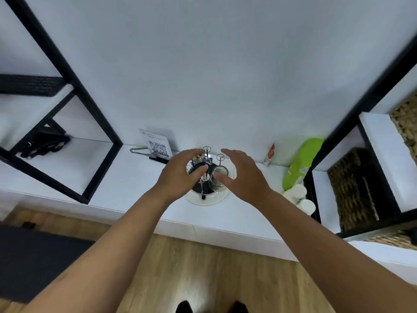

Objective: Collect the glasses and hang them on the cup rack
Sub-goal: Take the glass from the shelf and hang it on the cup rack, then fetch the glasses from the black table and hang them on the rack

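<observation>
Far left: black frame shelf [67, 71], dark strap bundle [45, 144] on its lower board. White counter [126, 177] along the wall, wood floor [203, 267] below, dark mat [33, 256] at lower left. Metal tongs [138, 150] by the wall, QR card [158, 146] just right of them, standing in a black base.

Centre: cup rack [207, 152] on a round clear tray [203, 201], wire loop tips sticking up behind the hands. Left hand [180, 175] over the rack's left side, fingers loosely curved and spread, thumb tip near the black centre of the rack; nothing clearly held, though contact with the rack wires unclear. One glass [217, 178] on the rack, mouth facing camera, sitting between the two hands. Other glassware under the left hand too blurred to count.

Right hand [243, 177] just right of the glass, fingers spread and relaxed, thumb reaching toward the glass rim; touching or just short, cannot tell. No wrap around it.

Right: small red-and-white tube [270, 154] leaning on the wall, green pack [302, 163] leaning beside it, white cups [300, 197] below the pack. Far right: wicker baskets [352, 190] in black-framed cubbies.
</observation>
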The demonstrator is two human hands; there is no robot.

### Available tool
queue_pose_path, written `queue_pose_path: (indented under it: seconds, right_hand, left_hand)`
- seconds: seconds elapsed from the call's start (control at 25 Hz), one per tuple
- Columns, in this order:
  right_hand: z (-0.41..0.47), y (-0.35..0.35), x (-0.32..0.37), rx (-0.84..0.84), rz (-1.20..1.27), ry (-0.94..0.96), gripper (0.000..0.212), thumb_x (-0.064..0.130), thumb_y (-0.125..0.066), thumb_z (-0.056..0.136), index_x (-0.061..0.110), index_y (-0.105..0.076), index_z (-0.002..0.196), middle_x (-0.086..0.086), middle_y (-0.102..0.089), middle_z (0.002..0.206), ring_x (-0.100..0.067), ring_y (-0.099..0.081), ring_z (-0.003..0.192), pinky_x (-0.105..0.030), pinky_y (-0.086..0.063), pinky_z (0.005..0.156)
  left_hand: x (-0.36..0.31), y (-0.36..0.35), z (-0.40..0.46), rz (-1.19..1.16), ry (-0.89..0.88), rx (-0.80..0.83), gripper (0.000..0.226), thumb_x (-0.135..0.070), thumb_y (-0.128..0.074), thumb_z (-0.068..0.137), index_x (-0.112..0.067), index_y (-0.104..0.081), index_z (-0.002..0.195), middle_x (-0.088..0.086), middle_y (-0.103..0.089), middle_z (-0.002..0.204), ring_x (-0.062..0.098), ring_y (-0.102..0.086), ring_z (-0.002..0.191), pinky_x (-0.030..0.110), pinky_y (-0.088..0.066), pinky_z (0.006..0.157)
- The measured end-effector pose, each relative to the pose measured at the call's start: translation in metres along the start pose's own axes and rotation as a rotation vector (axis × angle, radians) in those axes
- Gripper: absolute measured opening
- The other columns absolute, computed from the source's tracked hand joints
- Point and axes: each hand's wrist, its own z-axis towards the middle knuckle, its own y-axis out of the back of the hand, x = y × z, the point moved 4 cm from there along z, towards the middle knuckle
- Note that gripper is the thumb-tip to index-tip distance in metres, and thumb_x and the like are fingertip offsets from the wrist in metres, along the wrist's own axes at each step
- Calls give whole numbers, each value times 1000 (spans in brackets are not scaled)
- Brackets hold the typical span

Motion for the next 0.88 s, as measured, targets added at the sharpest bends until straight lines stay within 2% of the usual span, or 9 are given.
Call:
queue_pose_path:
  seconds: [0.08, 0.24, 0.36, 0.4, 0.48, 0.6, 0.68, 0.88]
  right_hand:
    - [-3, 23, 14, -31, 21, 8, 68, 45, -76, 93, 28, -48, 153, 3, -51, 152, -20, -42, 143, -31, -32, 112]
    - [-20, 65, 51, -67, 36, 7, 67, 50, -72, 94, 32, -46, 154, 4, -50, 154, -18, -41, 146, -34, -34, 115]
    - [-38, 88, 78, -124, 39, 8, 66, 54, -71, 94, 34, -47, 152, 4, -51, 153, -18, -43, 144, -37, -36, 116]
    - [-46, 96, 87, -151, 38, 6, 66, 54, -70, 94, 35, -47, 152, 4, -51, 152, -18, -44, 143, -39, -38, 116]
    - [-63, 108, 107, -197, 43, -3, 65, 56, -70, 93, 37, -47, 151, 4, -52, 149, -17, -47, 140, -42, -39, 114]
    - [-90, 121, 134, -250, 55, 9, 64, 56, -70, 93, 38, -48, 150, 5, -53, 146, -15, -50, 135, -33, -39, 107]
    - [-108, 132, 147, -280, 50, 9, 64, 56, -70, 93, 38, -48, 150, 6, -53, 145, -14, -51, 134, -28, -38, 103]
    - [-161, 188, 171, -378, 5, -34, 64, 57, -70, 93, 41, -47, 150, 6, -55, 144, -13, -53, 131, -27, -39, 99]
  left_hand:
    - [-25, 15, -3, -7, -31, -8, 45, -42, -71, 94, -41, -60, 137, -36, -54, 126, -24, -45, 113, 9, -37, 97]
    - [-62, 54, -19, -3, -80, -14, 47, -43, -71, 95, -41, -58, 140, -23, -55, 140, -4, -48, 128, 29, -40, 109]
    - [-84, 78, -33, -28, -111, -2, 49, -44, -71, 95, -42, -56, 141, -21, -55, 139, 2, -50, 130, 42, -52, 100]
    - [-92, 86, -40, -36, -129, 7, 50, -45, -71, 94, -43, -55, 142, -22, -55, 137, 2, -52, 129, 43, -55, 95]
    - [-109, 102, -54, -34, -183, 4, 50, -47, -70, 94, -46, -53, 142, -22, -55, 138, -1, -51, 127, 36, -51, 98]
    - [-130, 123, -73, -5, -266, -4, 54, -49, -68, 95, -44, -49, 146, -18, -55, 142, 0, -49, 130, 27, -39, 105]
    - [-146, 133, -84, 0, -299, 9, 56, -51, -67, 95, -44, -48, 147, -18, -54, 143, 2, -48, 131, 27, -38, 105]
    - [-202, 147, -107, -15, -422, 48, 57, -53, -65, 95, -43, -46, 148, -18, -53, 146, 4, -48, 134, 31, -40, 107]
